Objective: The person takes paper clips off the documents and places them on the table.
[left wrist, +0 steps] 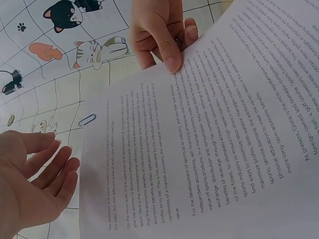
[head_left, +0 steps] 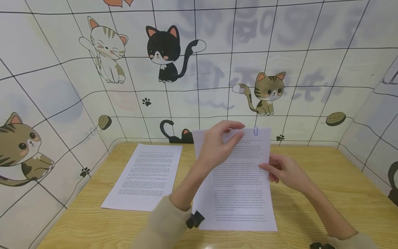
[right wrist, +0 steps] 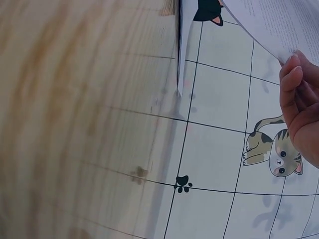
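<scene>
A printed sheet of paper [head_left: 239, 193] stands nearly upright over the table, facing me. On its top edge, close to the right corner, sits a blue paper clip [head_left: 255, 130], also visible as a small blue loop [left wrist: 87, 119] in the left wrist view. My right hand [head_left: 281, 169] pinches the sheet's right edge between thumb and fingers; the right wrist view shows that hand [right wrist: 301, 107] from behind the sheet. My left hand [head_left: 219, 141] is beside the top edge, left of the clip. In the left wrist view its fingers [left wrist: 60, 174] are loosely bent and hold nothing.
Another printed sheet [head_left: 146, 176] lies flat on the left of the wooden table [head_left: 317, 207]. A white gridded backdrop [head_left: 214, 69] with cartoon cats rises behind the table and along both sides.
</scene>
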`<state>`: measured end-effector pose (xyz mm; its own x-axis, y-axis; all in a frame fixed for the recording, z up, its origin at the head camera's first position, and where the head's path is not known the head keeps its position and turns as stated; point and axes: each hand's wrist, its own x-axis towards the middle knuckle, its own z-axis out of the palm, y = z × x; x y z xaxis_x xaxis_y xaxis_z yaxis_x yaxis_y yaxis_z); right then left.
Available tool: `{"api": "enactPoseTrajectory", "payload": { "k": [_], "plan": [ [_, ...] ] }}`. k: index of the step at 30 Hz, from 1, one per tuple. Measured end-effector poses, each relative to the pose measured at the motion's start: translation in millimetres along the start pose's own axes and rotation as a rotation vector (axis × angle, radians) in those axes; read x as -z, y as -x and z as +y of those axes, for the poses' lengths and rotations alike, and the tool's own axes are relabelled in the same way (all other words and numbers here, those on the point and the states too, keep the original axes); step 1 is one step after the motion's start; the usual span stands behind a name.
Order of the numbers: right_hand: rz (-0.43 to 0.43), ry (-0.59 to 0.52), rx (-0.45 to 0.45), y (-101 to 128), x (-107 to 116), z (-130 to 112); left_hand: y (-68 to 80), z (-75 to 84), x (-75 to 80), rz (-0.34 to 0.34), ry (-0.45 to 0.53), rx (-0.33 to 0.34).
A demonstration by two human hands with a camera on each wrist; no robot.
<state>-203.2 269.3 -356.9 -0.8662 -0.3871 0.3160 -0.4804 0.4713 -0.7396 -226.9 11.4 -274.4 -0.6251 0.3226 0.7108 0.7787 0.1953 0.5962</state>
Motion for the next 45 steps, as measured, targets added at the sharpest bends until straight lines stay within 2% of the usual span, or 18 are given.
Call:
{"api": "enactPoseTrajectory", "payload": {
  "k": [6,9,18,25,34,45],
  "plan": [
    [0.006,0.001,0.001,1,0,-2,-7.0,2.1,-12.1,0.023,-0.076,-0.072],
    [0.013,0.003,0.006,1,0,-2,-10.2,3.8,-17.0,0.019,-0.114,-0.077],
    [0.022,0.03,0.005,1,-1,-5,-18.2,6.9,-27.1,-0.027,-0.165,0.025],
    [0.024,0.04,0.002,0,0,-4,-20.2,8.0,-31.3,-0.02,-0.137,0.046],
    [0.03,0.038,0.011,1,1,-1,-18.3,7.2,-35.6,0.015,-0.121,0.007],
    [0.036,0.061,0.005,1,2,-1,-18.5,6.3,-35.7,0.17,0.042,-0.061]
  ]
}}
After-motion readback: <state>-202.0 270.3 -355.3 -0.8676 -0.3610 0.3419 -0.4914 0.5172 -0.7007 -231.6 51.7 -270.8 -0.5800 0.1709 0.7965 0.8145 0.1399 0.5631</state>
